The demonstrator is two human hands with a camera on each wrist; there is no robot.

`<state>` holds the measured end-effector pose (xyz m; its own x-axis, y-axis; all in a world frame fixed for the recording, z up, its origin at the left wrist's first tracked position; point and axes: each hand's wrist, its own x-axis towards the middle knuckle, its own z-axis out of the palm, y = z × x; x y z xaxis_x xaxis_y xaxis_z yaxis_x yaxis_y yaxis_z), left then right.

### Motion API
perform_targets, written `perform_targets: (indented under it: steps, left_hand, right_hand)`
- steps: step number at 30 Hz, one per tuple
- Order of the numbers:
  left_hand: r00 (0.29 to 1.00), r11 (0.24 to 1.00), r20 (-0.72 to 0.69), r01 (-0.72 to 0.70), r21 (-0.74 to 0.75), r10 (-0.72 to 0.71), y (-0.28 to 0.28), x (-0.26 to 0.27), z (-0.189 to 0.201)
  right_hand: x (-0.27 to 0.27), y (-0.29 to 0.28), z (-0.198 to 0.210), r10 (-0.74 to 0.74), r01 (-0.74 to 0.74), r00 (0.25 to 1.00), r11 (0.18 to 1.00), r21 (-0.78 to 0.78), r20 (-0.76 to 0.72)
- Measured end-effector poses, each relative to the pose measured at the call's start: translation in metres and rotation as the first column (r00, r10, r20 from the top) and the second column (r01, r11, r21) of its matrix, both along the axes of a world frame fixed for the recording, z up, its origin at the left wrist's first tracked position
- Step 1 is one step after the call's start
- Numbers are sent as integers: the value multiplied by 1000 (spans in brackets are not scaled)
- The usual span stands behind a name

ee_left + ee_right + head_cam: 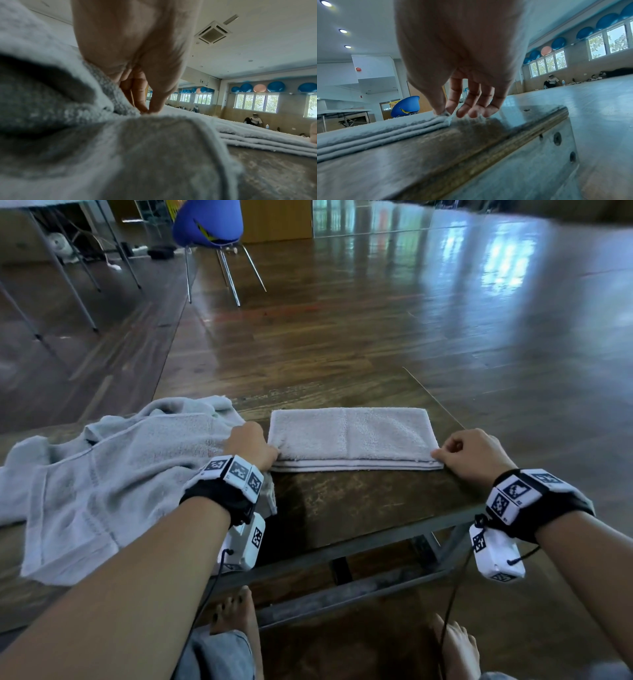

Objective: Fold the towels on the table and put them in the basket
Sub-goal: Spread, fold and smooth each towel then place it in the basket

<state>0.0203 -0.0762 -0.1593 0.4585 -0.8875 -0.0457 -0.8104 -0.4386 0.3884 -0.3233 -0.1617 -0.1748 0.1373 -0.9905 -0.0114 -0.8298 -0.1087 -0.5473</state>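
Observation:
A grey towel [352, 438] lies folded into a flat rectangle of several layers on the dark wooden table [359, 508]. My left hand [251, 445] pinches its near left corner between thumb and fingers [150, 106]. My right hand [471, 455] pinches the near right corner of the folded towel [368, 134] with thumb and forefinger [443, 109], the other fingers hanging loose. A second, rumpled grey towel [102, 481] lies spread on the table's left part, under my left forearm; this rumpled towel [68, 135] fills the left wrist view. No basket is in view.
The table's right edge [530, 135] with its metal frame runs just right of my right hand. A blue chair [209, 224] stands on the wooden floor beyond the table, and a table's legs [68, 278] at far left. My bare feet [236, 611] are under the table.

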Motion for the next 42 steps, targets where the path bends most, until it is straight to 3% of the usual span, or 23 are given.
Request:
perform_targets:
  steps: [7, 9, 11, 13, 16, 18, 20, 23, 25, 29, 31, 35, 38, 42]
  left_hand:
    - [996, 995, -56, -77, -61, 73, 1, 3, 32]
    - [997, 998, -37, -61, -9, 61, 5, 1, 31]
    - [999, 999, 13, -33, 13, 33, 9, -4, 22]
    - [996, 996, 75, 51, -72, -45, 9, -7, 13]
    - [945, 928, 88, 325, -184, -314, 4, -9, 7]
    - [904, 900, 55, 427, -84, -424, 1, -14, 2]
    - [897, 898, 55, 433, 79, -438, 0, -20, -4]
    - [883, 887, 132, 427, 177, -451, -2, -26, -3]
    - [867, 866, 84, 475, 160, -491, -2, -33, -1]
    - [839, 838, -2, 542, -61, -544, 2, -56, -2]
    - [814, 812, 63, 580, -55, -577, 2, -69, -7]
    - [804, 813, 122, 581, 40, -581, 1, -86, -26]
    - [813, 802, 24, 568, 185, -582, -3, -87, -37]
    - [824, 801, -2, 552, 233, -567, -4, -82, -42]
  right_hand:
    - [-4, -1, 20, -103, 115, 986, 990, -83, 132]
    - [-4, 2, 19, -91, 93, 994, 995, -36, 63]
    - [-3, 8, 14, -85, 83, 990, 996, -20, -113]
    - [-1, 11, 10, -34, 10, 968, 995, -98, -248]
    - [7, 10, 9, 243, -271, 954, 949, -158, -177]
    - [15, 13, 7, 412, -426, 897, 902, -66, -159]
    - [22, 18, 6, 469, -474, 855, 880, 32, -221]
    - [29, 20, 13, 428, -432, 827, 899, 75, -365]
    - [32, 21, 18, 361, -385, 819, 922, 40, -446]
    - [42, 33, 15, 259, -344, 897, 918, -198, -358]
    - [51, 39, 13, 359, -421, 895, 877, -232, -266]
    - [69, 43, -7, 571, -593, 792, 803, -50, -217]
    - [74, 39, -16, 590, -592, 791, 805, 44, -162]
    - [68, 32, -20, 573, -563, 817, 818, 116, -74]
